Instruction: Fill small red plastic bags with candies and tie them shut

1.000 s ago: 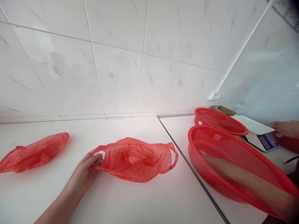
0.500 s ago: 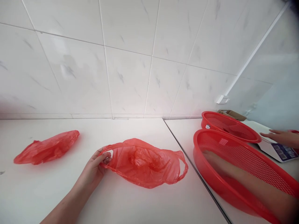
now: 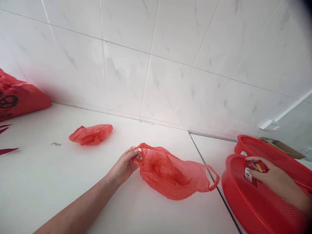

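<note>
While the left grip (image 3: 125, 166) pinches the open red bag (image 3: 170, 175), the right grip (image 3: 274, 178) clamps blurred, apparent packets (image 3: 258, 166).

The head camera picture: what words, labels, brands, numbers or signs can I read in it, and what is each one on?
Nothing can be read for certain.
Large red bag at far left: black print, cut off by the picture's edge, unreadable.
White label on the rear red basket: too small.
Packets in the right hand: markings too blurred.
Small scrap on the table: too small.
</note>
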{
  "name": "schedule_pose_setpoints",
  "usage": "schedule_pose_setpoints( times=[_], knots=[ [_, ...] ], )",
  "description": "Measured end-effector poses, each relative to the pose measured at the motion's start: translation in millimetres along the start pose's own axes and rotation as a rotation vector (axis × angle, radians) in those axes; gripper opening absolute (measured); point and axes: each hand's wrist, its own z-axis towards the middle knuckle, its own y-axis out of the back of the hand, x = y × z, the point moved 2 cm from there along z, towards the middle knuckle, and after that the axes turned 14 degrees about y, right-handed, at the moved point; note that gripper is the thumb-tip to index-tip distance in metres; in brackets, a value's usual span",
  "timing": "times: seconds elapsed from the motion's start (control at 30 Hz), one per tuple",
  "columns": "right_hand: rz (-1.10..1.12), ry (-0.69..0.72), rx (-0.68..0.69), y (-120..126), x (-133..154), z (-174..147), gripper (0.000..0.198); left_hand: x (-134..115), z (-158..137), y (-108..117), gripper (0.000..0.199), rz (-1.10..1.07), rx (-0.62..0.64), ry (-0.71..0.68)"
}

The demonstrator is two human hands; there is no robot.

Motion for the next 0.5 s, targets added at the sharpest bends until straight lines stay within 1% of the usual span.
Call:
schedule_pose_setpoints(
  times=[0.03,0.07,0.13,0.17,0.23,0.27,0.3,0.37,0.43,0.5],
  knots=[
    [-0.017,-0.022,0.015,4.6,13.0,0.4,0.033,0.9,-0.1,-0.2,0.017,-0.002,0.003,0.001],
    [-0.043,-0.003,-0.004,8.2,30.5,-1.4,0.035,1.8,-0.3,-0.1,0.018,-0.005,0.001,0.003],
    [-0.047,0.112,-0.099,9.4,75.1,-10.4,0.034,3.4,-1.0,-0.1,0.019,-0.002,-0.004,0.009],
    [-0.012,0.216,-0.074,4.5,100.3,-16.3,0.034,3.9,-1.6,-0.6,0.019,0.001,-0.004,0.010],
    [0.164,0.488,-0.023,-13.4,150.4,-28.7,0.034,3.9,-3.1,-2.4,0.020,0.004,0.005,-0.003],
    [0.241,0.618,0.034,-26.4,172.8,-34.2,0.033,3.3,-3.9,-3.6,0.020,0.004,0.010,-0.014],
    [0.284,0.716,0.134,-42.0,192.2,-38.8,0.034,2.3,-4.7,-4.6,0.019,0.002,0.009,-0.027],
    [0.303,0.859,0.322,-75.6,221.9,-44.9,0.039,-0.6,-5.9,-5.3,0.018,-0.003,-0.011,-0.056],
    [0.257,0.928,0.495,-106.2,239.5,-47.0,0.042,-5.2,-6.5,-3.7,0.017,-0.010,-0.039,-0.095],
    [0.213,0.930,0.614,-125.7,246.4,-45.0,0.046,-11.0,-6.8,-0.1,0.019,-0.019,-0.047,-0.138]
  ],
)
